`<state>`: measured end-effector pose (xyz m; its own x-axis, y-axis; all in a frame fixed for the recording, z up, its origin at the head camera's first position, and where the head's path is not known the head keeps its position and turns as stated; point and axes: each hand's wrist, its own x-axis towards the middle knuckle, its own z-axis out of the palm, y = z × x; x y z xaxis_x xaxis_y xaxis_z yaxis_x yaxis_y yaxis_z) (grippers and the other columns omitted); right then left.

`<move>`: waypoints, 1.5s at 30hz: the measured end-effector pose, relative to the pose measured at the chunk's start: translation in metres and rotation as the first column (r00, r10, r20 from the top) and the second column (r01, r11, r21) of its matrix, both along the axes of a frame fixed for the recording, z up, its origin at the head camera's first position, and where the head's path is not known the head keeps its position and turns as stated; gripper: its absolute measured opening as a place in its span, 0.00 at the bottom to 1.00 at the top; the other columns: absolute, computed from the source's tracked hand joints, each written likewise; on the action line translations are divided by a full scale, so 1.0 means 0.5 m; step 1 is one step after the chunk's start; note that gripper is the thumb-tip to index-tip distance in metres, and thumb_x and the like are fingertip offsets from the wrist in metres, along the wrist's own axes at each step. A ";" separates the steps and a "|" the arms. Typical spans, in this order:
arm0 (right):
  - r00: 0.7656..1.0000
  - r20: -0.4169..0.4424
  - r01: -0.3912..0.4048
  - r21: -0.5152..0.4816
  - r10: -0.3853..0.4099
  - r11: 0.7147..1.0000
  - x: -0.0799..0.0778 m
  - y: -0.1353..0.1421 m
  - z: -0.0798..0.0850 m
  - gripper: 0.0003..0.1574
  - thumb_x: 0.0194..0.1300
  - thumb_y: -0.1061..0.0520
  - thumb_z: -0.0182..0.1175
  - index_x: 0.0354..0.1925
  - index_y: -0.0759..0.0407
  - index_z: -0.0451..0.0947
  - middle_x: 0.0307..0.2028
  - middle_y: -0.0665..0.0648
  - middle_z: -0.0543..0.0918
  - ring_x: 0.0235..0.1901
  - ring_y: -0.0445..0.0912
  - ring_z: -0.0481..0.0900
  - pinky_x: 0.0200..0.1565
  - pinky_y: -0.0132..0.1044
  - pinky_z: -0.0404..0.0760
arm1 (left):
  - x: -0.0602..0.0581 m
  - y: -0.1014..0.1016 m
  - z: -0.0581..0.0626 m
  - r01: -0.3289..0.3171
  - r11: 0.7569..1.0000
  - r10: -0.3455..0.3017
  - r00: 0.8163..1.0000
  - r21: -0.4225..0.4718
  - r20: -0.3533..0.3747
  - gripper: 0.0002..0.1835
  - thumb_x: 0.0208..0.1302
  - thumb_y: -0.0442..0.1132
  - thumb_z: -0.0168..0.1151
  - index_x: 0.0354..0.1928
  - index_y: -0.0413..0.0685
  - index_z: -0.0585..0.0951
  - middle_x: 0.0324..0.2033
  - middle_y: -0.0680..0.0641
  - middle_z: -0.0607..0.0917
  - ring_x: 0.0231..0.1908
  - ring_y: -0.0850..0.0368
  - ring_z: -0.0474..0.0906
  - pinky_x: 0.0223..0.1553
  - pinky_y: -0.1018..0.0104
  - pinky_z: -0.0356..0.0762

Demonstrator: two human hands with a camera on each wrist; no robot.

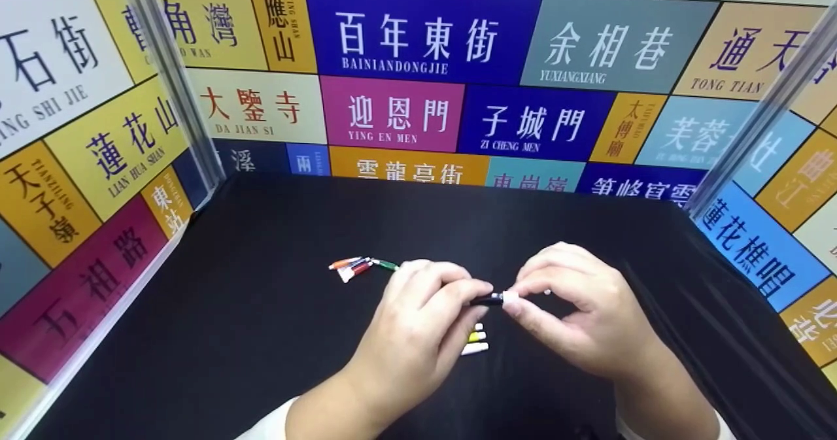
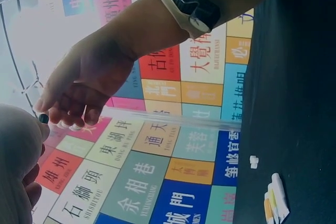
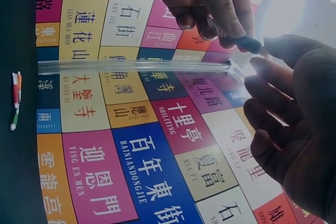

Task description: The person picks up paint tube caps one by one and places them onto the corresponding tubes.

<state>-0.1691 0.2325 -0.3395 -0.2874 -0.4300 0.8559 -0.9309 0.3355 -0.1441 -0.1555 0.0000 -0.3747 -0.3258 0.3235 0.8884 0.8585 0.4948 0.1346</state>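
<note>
In the head view my left hand [image 1: 418, 312] pinches a small black tube [image 1: 487, 301] between thumb and fingers, over the dark table. From the other side, my right hand [image 1: 585, 309] pinches the white cap [image 1: 510, 297] at the tube's end with thumb and forefinger. Both hands meet around the tube in the right wrist view, where its dark body [image 3: 247, 43] shows beyond the left fingertips. Most of the tube's length is hidden by the left fingers. Just below the left hand lie a yellow tube [image 1: 473, 337] and a white tube [image 1: 475, 348], partly covered by it.
Farther left on the black tablecloth [image 1: 261, 335] lies a small group with an orange tube [image 1: 343, 263], a red tube [image 1: 358, 269] and a green tube [image 1: 387, 265]. Small white pieces [image 2: 254, 161] lie near the other tubes. Sign-covered panels [image 1: 392, 113] enclose the table's back and sides.
</note>
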 end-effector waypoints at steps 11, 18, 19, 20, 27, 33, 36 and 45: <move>0.990 -0.074 -0.127 -0.077 0.121 0.989 0.002 -0.014 0.012 0.12 0.69 0.56 0.73 0.39 0.67 0.90 0.33 0.59 0.89 0.36 0.49 0.83 0.50 0.33 0.80 | -0.002 -0.004 0.002 -0.010 1.000 0.010 0.999 0.011 0.039 0.11 0.73 0.39 0.69 0.54 0.52 0.86 0.47 0.53 0.87 0.51 0.55 0.80 0.56 0.63 0.76; 0.995 -0.079 -0.072 -0.042 0.069 0.996 -0.002 -0.010 0.008 0.11 0.72 0.55 0.70 0.39 0.63 0.90 0.33 0.56 0.89 0.36 0.49 0.84 0.49 0.33 0.79 | -0.003 -0.003 0.001 -0.001 1.000 0.001 1.000 0.017 0.024 0.10 0.73 0.39 0.70 0.53 0.51 0.86 0.47 0.53 0.87 0.51 0.55 0.81 0.57 0.64 0.76; 0.995 -0.081 -0.062 -0.035 0.059 0.997 -0.002 -0.009 0.008 0.11 0.73 0.54 0.70 0.39 0.62 0.90 0.33 0.56 0.89 0.36 0.49 0.84 0.49 0.33 0.79 | -0.004 -0.002 0.001 0.000 1.000 -0.001 1.000 0.018 0.026 0.10 0.72 0.38 0.70 0.53 0.51 0.86 0.47 0.53 0.87 0.50 0.55 0.81 0.57 0.64 0.77; 0.995 -0.084 -0.052 -0.027 0.049 0.998 -0.002 -0.009 0.007 0.12 0.73 0.54 0.70 0.39 0.62 0.90 0.33 0.56 0.89 0.36 0.48 0.83 0.49 0.34 0.79 | -0.004 -0.002 0.001 0.001 1.000 -0.002 1.000 0.018 0.028 0.10 0.72 0.38 0.70 0.52 0.51 0.86 0.47 0.53 0.87 0.50 0.55 0.81 0.56 0.64 0.77; 0.996 -0.089 -0.006 0.012 0.008 1.000 -0.003 -0.008 0.006 0.14 0.75 0.51 0.68 0.38 0.61 0.90 0.33 0.54 0.89 0.36 0.48 0.83 0.48 0.34 0.78 | -0.007 0.000 -0.003 0.008 1.000 -0.009 0.999 0.019 0.042 0.09 0.72 0.38 0.71 0.51 0.50 0.86 0.46 0.52 0.87 0.50 0.54 0.81 0.55 0.64 0.77; 0.998 -0.055 0.014 0.002 -0.014 1.000 -0.007 -0.010 0.002 0.12 0.74 0.51 0.69 0.40 0.60 0.90 0.33 0.53 0.89 0.35 0.46 0.82 0.48 0.33 0.78 | -0.014 0.001 -0.008 0.000 1.000 -0.002 0.999 0.031 0.048 0.10 0.72 0.39 0.71 0.52 0.51 0.87 0.46 0.53 0.88 0.50 0.54 0.82 0.56 0.63 0.78; 0.999 -0.031 0.019 -0.004 -0.019 1.000 -0.014 -0.006 -0.004 0.10 0.73 0.53 0.70 0.41 0.59 0.90 0.34 0.53 0.89 0.36 0.45 0.83 0.48 0.31 0.78 | -0.019 0.002 -0.012 -0.005 1.000 0.003 0.997 0.027 0.082 0.11 0.72 0.39 0.71 0.54 0.51 0.87 0.47 0.53 0.88 0.51 0.55 0.82 0.56 0.63 0.77; 0.991 0.088 0.090 0.090 -0.098 0.992 -0.053 0.020 -0.025 0.18 0.57 0.69 0.77 0.44 0.53 0.90 0.38 0.50 0.89 0.40 0.41 0.82 0.47 0.24 0.79 | -0.051 0.001 -0.035 -0.053 0.999 0.052 0.982 0.001 0.180 0.11 0.72 0.40 0.71 0.54 0.52 0.89 0.47 0.55 0.89 0.50 0.55 0.83 0.58 0.63 0.78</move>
